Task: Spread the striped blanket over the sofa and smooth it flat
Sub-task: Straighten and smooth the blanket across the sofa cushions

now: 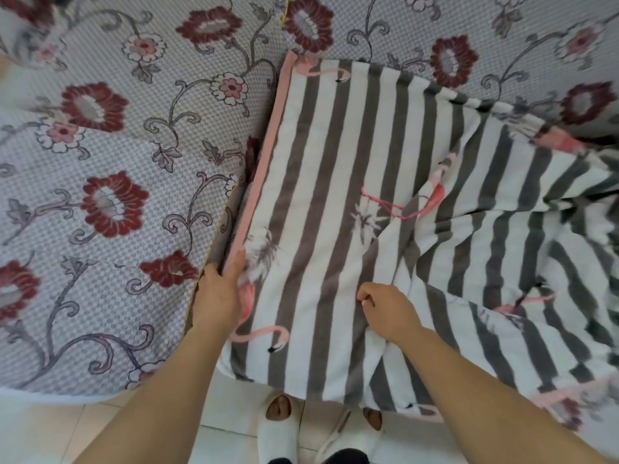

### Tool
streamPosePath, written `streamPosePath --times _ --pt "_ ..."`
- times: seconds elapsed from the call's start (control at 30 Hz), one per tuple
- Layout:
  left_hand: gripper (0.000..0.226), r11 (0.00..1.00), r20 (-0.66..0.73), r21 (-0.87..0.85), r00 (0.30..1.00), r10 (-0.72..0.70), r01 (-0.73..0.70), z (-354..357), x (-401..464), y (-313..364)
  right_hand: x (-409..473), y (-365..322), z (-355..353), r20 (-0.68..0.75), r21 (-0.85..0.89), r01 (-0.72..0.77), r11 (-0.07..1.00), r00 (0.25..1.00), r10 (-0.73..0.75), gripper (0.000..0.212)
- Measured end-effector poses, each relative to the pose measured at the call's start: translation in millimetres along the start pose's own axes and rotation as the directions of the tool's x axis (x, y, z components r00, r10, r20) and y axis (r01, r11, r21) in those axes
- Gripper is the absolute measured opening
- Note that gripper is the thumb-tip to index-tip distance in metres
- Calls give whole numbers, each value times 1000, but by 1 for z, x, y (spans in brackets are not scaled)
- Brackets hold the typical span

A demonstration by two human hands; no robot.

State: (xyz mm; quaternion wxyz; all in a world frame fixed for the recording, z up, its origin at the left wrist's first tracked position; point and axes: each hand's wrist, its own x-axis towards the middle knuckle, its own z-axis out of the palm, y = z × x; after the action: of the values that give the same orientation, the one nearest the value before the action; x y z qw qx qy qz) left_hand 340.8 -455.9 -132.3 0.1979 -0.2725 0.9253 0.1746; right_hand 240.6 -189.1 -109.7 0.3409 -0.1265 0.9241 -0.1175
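The striped blanket [335, 195] — grey and white bands, printed with pink flamingos and edged in pink — is seen lying on the sofa [117, 145], which is covered in a checked fabric with dark red flowers. The blanket's left part is laid fairly flat, its pink border running along the seat from the backrest toward the front, where the near end hangs over the sofa's edge above the pale tiled floor [50, 430]. Its right part is bunched into folds and ridges, with a crease running diagonally toward the middle. The left hand [219, 293] is set at the pink border, the fingers [236, 262] closed on that edge, thumb side hidden beneath the cloth. The right hand [385, 308] rests on the blanket near its middle, fingers curled inward and pinching a small fold of the fabric. Below the hanging edge, two white open-toed slippers [278, 426] are visible on the floor.
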Motion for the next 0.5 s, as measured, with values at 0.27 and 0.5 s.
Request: streamPosePath --times 0.27,0.5 --pt "86 998 95 47 995 27 -32 -21 71 19 31 -6 -15 -349 -114 109 987 926 -143 30" --pt "54 908 68 417 995 -68 34 -22 78 33 67 -17 -31 -215 -293 104 950 961 -171 56"
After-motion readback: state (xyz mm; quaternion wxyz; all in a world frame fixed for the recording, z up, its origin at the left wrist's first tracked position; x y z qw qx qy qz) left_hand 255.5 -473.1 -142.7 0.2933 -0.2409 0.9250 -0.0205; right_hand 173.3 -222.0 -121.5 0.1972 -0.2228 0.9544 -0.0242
